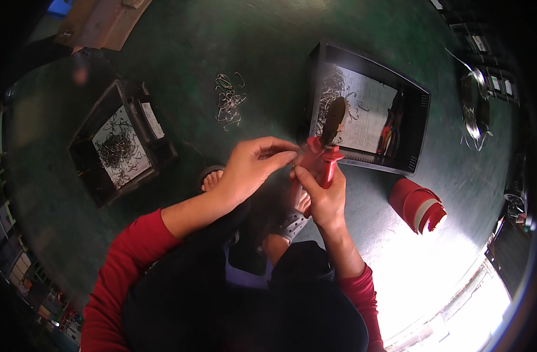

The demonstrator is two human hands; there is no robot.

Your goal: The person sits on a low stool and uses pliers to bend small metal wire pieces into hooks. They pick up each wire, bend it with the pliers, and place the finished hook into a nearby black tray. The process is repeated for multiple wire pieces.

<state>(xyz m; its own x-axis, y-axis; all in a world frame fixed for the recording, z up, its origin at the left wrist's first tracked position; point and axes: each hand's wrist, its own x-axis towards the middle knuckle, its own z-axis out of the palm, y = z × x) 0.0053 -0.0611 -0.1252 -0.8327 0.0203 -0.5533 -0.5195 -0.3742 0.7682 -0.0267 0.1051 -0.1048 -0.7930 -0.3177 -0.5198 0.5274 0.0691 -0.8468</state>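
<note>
Pliers (pixel 326 154) with red handles sit in our right hand (pixel 324 196), whose fingers are wrapped tight around the handles while the dark nose of the tool points up and away from the wrist. Just to the left of that hand, our left hand (pixel 251 170) meets it, thumb and forefinger pinched together at the tool's head; whatever thin piece they hold there is too small for us to make out. Both hands hover in front of our lap, above a sandalled foot (pixel 296 220) that shows directly beneath the right hand, and the toes of the other foot (pixel 211 179) peek out just under the left hand.

Beyond the right hand, almost touching the tip of the pliers, lies a black tray (pixel 421 126) lined with pale paper, holding a tangle of thin wire hooks in its left part and some red and yellow bits at its right side. Beyond the left hand, a loose pile of wire hooks (pixel 228 101) lies straight on the dark green floor (pixel 180 47). Farther left of the left hand, well apart from it, stands a second black tray (pixel 86 170) with a denser heap of hooks on a pale sheet. Right of the right hand, near it, a roll of red sheet (pixel 416 204) rests on the floor. Far to the right, a coil of shiny wire (pixel 475 105) lies near the rim.
</note>
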